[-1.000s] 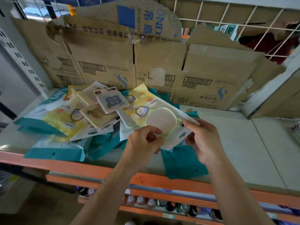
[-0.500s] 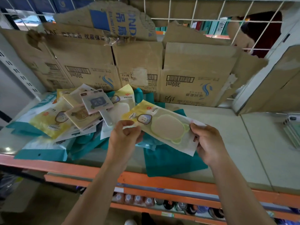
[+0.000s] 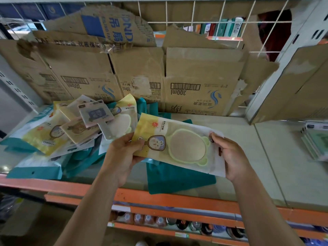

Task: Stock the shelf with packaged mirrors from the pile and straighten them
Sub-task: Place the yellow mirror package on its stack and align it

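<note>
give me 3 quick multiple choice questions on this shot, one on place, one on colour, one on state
1. Where on the shelf is the pile? A left B right C front middle
2. Rim colour of the held mirror? A pink B pale green C blue
3. How is its packet held? A one hand B both hands C lying loose

1 A: it lies left of the hands.
2 B: a pale green eared rim shows.
3 B: left hand and right hand each pinch an end.
</note>
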